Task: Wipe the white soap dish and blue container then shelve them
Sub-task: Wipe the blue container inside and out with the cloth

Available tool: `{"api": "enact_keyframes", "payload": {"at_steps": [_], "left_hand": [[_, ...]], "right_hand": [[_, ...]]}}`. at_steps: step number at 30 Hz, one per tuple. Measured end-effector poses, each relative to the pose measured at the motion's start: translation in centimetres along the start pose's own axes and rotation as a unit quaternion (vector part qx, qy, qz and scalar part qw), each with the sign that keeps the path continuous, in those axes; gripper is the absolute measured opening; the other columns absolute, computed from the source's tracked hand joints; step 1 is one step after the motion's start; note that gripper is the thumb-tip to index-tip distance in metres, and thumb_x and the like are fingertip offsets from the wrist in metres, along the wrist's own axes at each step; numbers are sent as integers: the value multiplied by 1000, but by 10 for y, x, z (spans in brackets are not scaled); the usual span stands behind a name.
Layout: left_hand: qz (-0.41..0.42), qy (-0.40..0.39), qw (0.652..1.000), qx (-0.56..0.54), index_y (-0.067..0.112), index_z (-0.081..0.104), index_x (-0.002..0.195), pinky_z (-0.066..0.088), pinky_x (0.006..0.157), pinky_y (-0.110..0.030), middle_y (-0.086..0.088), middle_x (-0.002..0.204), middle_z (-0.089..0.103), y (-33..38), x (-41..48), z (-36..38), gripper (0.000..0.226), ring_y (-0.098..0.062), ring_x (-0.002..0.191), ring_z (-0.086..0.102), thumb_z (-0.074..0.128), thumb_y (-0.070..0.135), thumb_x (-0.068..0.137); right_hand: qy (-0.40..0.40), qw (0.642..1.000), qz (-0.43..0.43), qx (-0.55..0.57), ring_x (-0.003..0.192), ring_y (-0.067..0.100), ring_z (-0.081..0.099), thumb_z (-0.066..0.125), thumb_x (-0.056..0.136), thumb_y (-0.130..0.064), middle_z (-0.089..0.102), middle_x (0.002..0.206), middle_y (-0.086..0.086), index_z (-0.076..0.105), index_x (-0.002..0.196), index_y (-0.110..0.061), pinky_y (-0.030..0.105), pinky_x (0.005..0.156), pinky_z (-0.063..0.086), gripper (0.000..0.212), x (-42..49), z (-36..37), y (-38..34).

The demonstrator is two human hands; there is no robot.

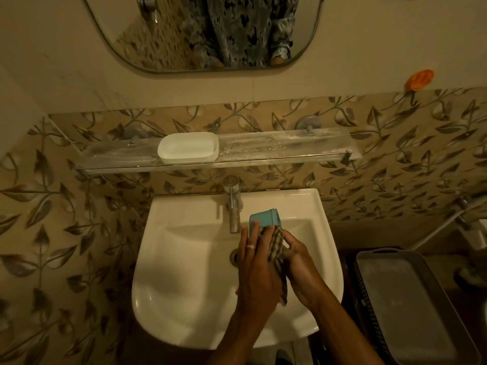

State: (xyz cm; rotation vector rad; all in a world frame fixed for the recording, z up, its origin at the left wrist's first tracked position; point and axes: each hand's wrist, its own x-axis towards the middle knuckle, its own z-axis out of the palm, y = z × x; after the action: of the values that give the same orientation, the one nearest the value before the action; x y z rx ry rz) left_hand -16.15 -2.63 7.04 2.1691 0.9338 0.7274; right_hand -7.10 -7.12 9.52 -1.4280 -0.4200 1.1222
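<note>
The white soap dish (188,148) stands on the left half of the glass shelf (276,151) above the sink. Over the white sink (184,272), just right of the tap, my left hand (257,262) holds the blue container (264,219), tipped on its side with its base toward the wall. My right hand (299,262) presses a checked cloth (276,250) against the container's near end. The cloth hangs down between both hands and hides the container's opening.
A chrome tap (233,204) rises at the back of the sink, close to the container. A grey tray (411,306) sits on a dark basket at the right. A mirror (205,32) hangs above the shelf, and an orange hook (419,79) is on the wall.
</note>
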Motion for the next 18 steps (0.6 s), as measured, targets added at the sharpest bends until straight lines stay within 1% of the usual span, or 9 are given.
{"api": "enact_keyframes", "payload": {"at_steps": [2, 4, 7, 9, 11, 13, 15, 16, 18], "left_hand": [[-33, -16, 999, -20, 28, 30, 145, 14, 118, -38, 3, 159, 15, 3, 18, -8, 57, -16, 148, 3, 35, 28, 88], [-69, -21, 997, -40, 29, 33, 144, 17, 119, -37, 3, 158, 19, 1, 37, -16, 55, -15, 147, 9, 34, 21, 90], [-120, -26, 990, -67, 25, 36, 143, 30, 115, -38, -5, 150, 36, -4, 56, -20, 52, -20, 140, 29, 38, 8, 94], [-103, -14, 991, -83, 33, 34, 142, 35, 112, -40, -3, 148, 39, -2, 46, -17, 51, -19, 138, 33, 37, 14, 95], [-38, 1, 995, -92, 46, 27, 139, 28, 115, -39, 5, 151, 34, 3, 19, -10, 50, -13, 142, 26, 34, 24, 95], [11, 12, 995, -95, 51, 23, 139, 21, 117, -35, 8, 152, 30, 6, -13, -2, 51, -10, 145, 19, 32, 27, 94], [17, 28, 995, -92, 48, 22, 142, 19, 116, -30, 9, 154, 27, 5, -36, 3, 55, -13, 146, 16, 33, 25, 93], [8, 33, 995, -92, 49, 22, 142, 18, 115, -26, 9, 154, 27, 4, -39, 3, 54, -14, 146, 16, 31, 27, 93], [-16, 30, 995, -90, 48, 24, 141, 15, 113, -17, 6, 154, 26, 7, -32, -1, 52, -14, 146, 15, 31, 29, 93]], "right_hand": [[-12, 998, -11, -59, 98, 30, 69, 38, 99, -7, 73, 106, 9, 60, 125, -28, 41, 78, 55, 40, -2, -1, -1], [-25, 996, -6, -80, 96, 27, 70, 40, 102, -14, 73, 107, 10, 58, 127, -26, 38, 76, 56, 33, -7, -1, 1], [-18, 996, -5, -87, 93, 24, 70, 42, 102, -16, 71, 108, 13, 56, 128, -24, 28, 67, 56, 31, -14, 1, 6], [-1, 996, -11, -83, 94, 24, 71, 40, 102, -15, 72, 106, 10, 57, 125, -27, 29, 69, 57, 31, -15, 2, 6], [19, 998, -14, -52, 93, 24, 72, 38, 101, -9, 75, 102, 8, 60, 121, -26, 32, 73, 58, 35, -15, 2, 2], [26, 1000, -11, 0, 88, 17, 73, 35, 100, -2, 77, 94, 1, 64, 112, -27, 28, 70, 58, 39, -16, -1, -3], [6, 1000, 0, 19, 81, 9, 73, 34, 100, -2, 77, 85, -8, 63, 98, -34, 23, 65, 56, 43, -19, -4, -3], [-3, 1000, 6, 16, 80, 8, 72, 34, 100, -3, 76, 85, -9, 62, 95, -36, 23, 65, 56, 44, -21, -4, -3], [0, 1000, 16, 4, 86, 12, 72, 33, 100, -2, 74, 95, -4, 63, 101, -35, 25, 68, 57, 44, -25, 0, -2]]}}
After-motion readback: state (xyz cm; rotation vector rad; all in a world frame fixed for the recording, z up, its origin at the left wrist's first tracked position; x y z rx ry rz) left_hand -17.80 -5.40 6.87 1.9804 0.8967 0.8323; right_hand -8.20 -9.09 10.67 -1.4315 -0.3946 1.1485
